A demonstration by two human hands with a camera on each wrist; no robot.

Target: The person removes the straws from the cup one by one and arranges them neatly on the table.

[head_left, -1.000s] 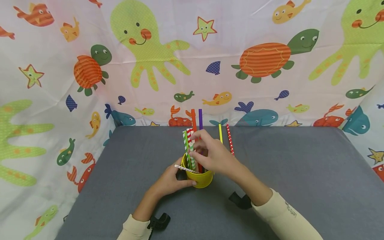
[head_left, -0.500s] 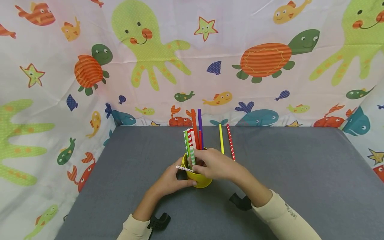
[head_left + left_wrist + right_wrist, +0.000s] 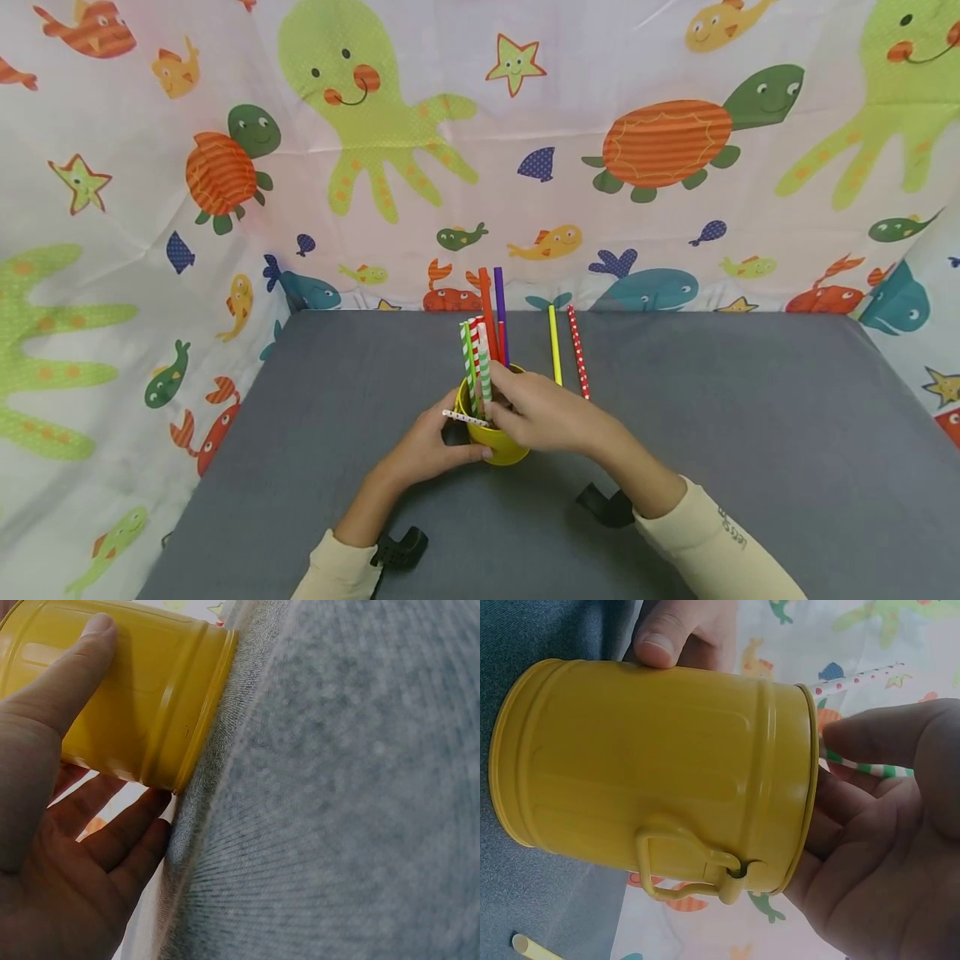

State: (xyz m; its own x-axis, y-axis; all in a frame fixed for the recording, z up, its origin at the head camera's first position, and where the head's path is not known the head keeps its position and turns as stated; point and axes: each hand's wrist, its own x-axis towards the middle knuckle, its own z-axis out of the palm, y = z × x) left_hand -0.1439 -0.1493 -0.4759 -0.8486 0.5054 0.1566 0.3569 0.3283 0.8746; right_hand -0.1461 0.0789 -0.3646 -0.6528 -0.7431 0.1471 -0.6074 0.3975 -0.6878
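Note:
A small yellow metal bucket point(image 3: 504, 451) stands upright on the grey table, full of paper straws. My left hand point(image 3: 427, 446) grips its left side, the thumb point(image 3: 75, 675) across the front wall and the fingers behind. At the bucket's mouth, my right hand point(image 3: 551, 412) pinches a green-and-white striped straw point(image 3: 485, 379) between thumb and fingers; its lower end is hidden. Around it rise an orange straw point(image 3: 487, 304), a purple straw point(image 3: 499, 292) and several striped ones. A white dotted straw point(image 3: 461, 417) leans out over the left rim.
Behind my right hand, a yellow straw point(image 3: 555, 342) and a red straw with white dots point(image 3: 577, 350) lie on the grey table point(image 3: 735, 433). A sea-animal cloth point(image 3: 525, 200) hangs along the back. The bucket's wire handle point(image 3: 649, 862) hangs on its side.
My right hand has come down from above the straws to the bucket's mouth and taken hold of the green-and-white striped straw. My left hand has stayed on the bucket.

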